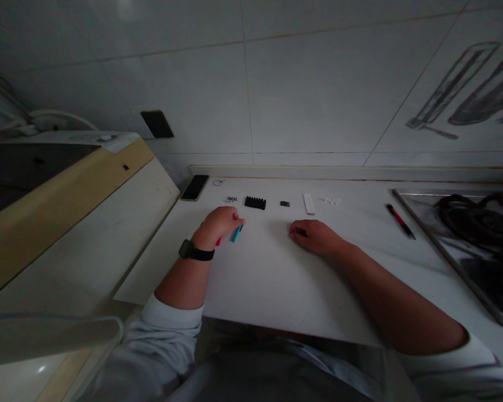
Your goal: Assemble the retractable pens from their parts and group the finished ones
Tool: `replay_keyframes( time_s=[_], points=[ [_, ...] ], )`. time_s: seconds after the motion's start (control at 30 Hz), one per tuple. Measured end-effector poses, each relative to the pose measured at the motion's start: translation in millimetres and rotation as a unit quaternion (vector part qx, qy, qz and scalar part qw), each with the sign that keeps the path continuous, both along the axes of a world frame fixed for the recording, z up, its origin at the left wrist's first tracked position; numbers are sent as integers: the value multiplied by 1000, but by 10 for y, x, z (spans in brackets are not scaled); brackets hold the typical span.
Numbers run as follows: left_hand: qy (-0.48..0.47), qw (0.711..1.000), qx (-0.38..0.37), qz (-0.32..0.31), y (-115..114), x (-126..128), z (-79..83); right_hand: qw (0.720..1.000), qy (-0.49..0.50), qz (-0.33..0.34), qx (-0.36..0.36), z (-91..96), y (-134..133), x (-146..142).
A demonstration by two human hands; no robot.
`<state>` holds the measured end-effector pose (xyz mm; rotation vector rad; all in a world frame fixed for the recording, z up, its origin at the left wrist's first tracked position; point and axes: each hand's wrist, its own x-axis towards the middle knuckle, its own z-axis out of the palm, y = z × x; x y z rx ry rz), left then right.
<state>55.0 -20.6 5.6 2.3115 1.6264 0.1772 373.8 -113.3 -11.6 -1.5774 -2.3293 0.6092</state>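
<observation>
My left hand (223,221), with a dark watch on its wrist, reaches over the white counter, knuckles up. Its fingertips close at the upper end of a small blue stick-like piece (237,234) with a dark part on it. A red piece (218,242) shows partly from under the same hand; the rest is hidden. My right hand (312,235) rests on its side on the counter with curled fingers. Something tiny may be between its fingertips, too small to make out. Beyond the hands are a black ridged block (255,203) and a small dark rectangular piece (285,204).
Small metal springs or screws (231,199), white strips (308,204) and small white bits (332,201) lie along the back. A phone (195,187) and a ring (218,182) are back left. A red-black pen (400,221) lies beside the gas stove (448,254).
</observation>
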Motion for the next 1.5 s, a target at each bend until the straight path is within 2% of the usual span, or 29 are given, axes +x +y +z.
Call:
replay_keyframes(
  time_s=[0.13,0.2,0.37,0.5,0.63,0.8,0.93,1.03,1.17,1.33,1.5],
  points=[
    [92,993,-68,-31,-57,45,13,1000,-2,0,9,-23,6,0],
    [85,993,-69,-50,-80,78,17,1000,-2,5,11,-30,8,-1],
    [-57,986,2,-155,-198,274,23,1000,21,-2,20,-28,-7,-34],
    [-119,965,54,-226,-339,461,16,994,107,8,22,-29,-40,-105],
    [-137,948,126,-259,-403,564,-45,986,157,28,52,-43,-63,-164],
    [-156,936,153,-276,-427,620,-94,982,165,22,87,-68,-54,-165],
    [-214,928,165,-257,-470,661,-81,982,155,13,105,-92,-32,-152],
    [-321,918,130,-194,-487,726,-80,982,156,3,108,-108,-19,-150],
    [-475,872,11,-118,-453,888,-78,973,200,-12,114,-121,0,-156],
    [-542,835,-50,-73,-388,1053,-73,960,248,-29,125,-141,32,-153],
    [-609,779,-144,-37,-436,1094,-193,966,229,-47,106,-196,54,-138]
  ],
)
